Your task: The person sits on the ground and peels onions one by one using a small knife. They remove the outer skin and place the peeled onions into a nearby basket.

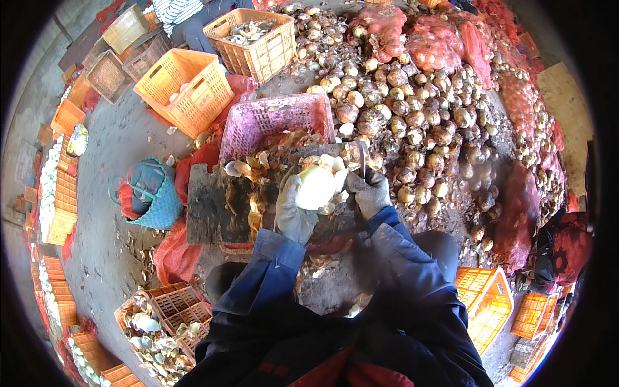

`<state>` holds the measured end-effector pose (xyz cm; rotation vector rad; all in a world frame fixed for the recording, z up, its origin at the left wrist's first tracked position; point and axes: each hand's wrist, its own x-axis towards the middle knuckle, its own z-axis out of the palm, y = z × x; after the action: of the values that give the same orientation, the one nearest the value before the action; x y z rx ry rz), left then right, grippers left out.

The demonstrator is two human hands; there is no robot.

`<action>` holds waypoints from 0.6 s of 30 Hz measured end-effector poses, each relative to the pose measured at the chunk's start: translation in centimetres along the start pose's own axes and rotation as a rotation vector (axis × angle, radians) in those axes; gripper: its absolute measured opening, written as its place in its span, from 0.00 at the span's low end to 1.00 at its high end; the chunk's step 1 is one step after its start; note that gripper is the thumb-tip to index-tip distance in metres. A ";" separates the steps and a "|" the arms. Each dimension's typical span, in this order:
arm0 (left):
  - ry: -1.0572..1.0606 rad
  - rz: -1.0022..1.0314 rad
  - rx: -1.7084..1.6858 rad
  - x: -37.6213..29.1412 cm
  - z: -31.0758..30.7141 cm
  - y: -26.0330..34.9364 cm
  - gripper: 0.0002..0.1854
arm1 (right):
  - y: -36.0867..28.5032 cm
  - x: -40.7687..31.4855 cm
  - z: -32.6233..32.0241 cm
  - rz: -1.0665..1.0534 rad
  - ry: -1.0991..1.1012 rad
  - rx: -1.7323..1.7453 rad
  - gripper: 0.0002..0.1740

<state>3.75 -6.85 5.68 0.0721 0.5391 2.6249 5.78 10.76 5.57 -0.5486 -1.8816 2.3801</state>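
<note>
My gloved left hand (294,210) holds a pale, partly peeled onion (315,186) over a dark wooden board (208,213). Loose skin flaps stand at the onion's right side. Close by on the right, my gloved right hand (370,191) is closed around a knife (361,157), its narrow blade pointing up and away from me. Dry onion skins (255,213) lie on the board's left half and beyond the onion. Behind the board is a pink plastic crate (275,109) with brown skins inside.
Unpeeled onions (416,121) cover the floor at the right, with red mesh sacks (435,43) behind. Orange crates (193,101) stand beyond the board. A teal woven basket (154,193) is at the left. A crate of peelings (157,338) sits lower left. Another person (193,29) sits at the top.
</note>
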 end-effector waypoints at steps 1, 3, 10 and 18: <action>-0.012 0.001 0.016 0.3 -0.1 -0.1 0.35 | 0.1 0.0 -0.4 -0.024 -0.018 0.030 0.08; -0.022 0.022 0.052 0.5 -0.8 0.0 0.37 | -1.4 -1.1 0.1 -0.062 -0.075 0.091 0.14; 0.181 0.158 0.372 -0.6 -0.9 -0.9 0.34 | -3.3 -3.0 1.5 -0.206 -0.253 0.036 0.29; 0.144 -0.084 0.169 -0.8 -1.0 -0.6 0.38 | -4.7 -3.1 1.4 -0.037 -0.145 0.080 0.09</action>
<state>4.60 -7.11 4.53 -0.0851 0.7961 2.5111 7.48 9.80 11.05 -0.3409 -1.8226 2.5199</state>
